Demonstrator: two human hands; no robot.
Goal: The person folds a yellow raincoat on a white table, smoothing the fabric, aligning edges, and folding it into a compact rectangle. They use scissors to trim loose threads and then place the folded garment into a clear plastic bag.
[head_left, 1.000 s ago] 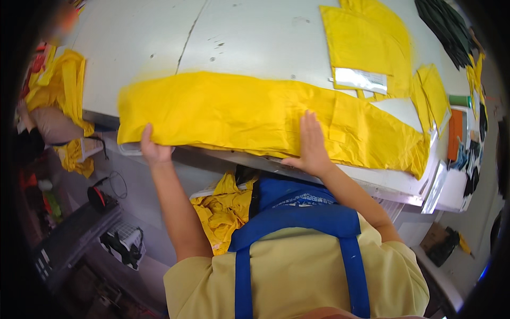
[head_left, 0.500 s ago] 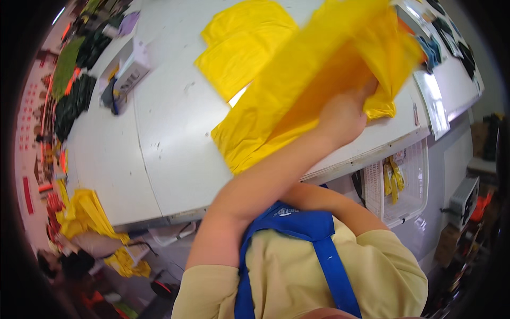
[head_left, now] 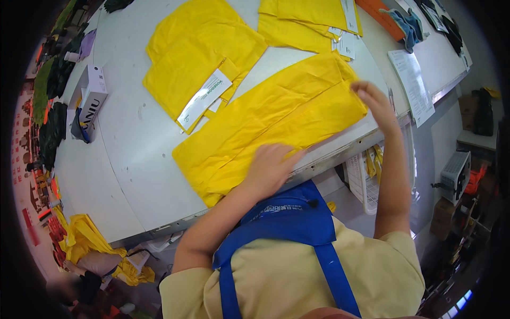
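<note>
A long folded yellow garment (head_left: 276, 109) of smooth, creased fabric lies slantwise along the table's near edge. My left hand (head_left: 272, 166) rests on its near side, fingers stretched out flat and slightly blurred. At the garment's right end is my right hand (head_left: 376, 103), its fingers loosely bent and apart at the fabric's edge, with nothing seen gripped in them. Just beyond lies another folded yellow garment (head_left: 196, 53) with a white printed card (head_left: 206, 98) on it. More folded yellow garments (head_left: 297, 24) with white cards are at the far right.
A white open box (head_left: 93, 98) stands on the table (head_left: 127, 159) at left. To the right lie a paper sheet (head_left: 411, 85) and a blue cloth (head_left: 406, 26). A white basket (head_left: 361, 181) sits below the table's edge. Another person works at lower left beside yellow fabric (head_left: 87, 236).
The yellow garment, lifted and blurred before, now lies flat on the table. My arms, crossed before, are apart, with the left hand on the near side and the right hand at the right end.
</note>
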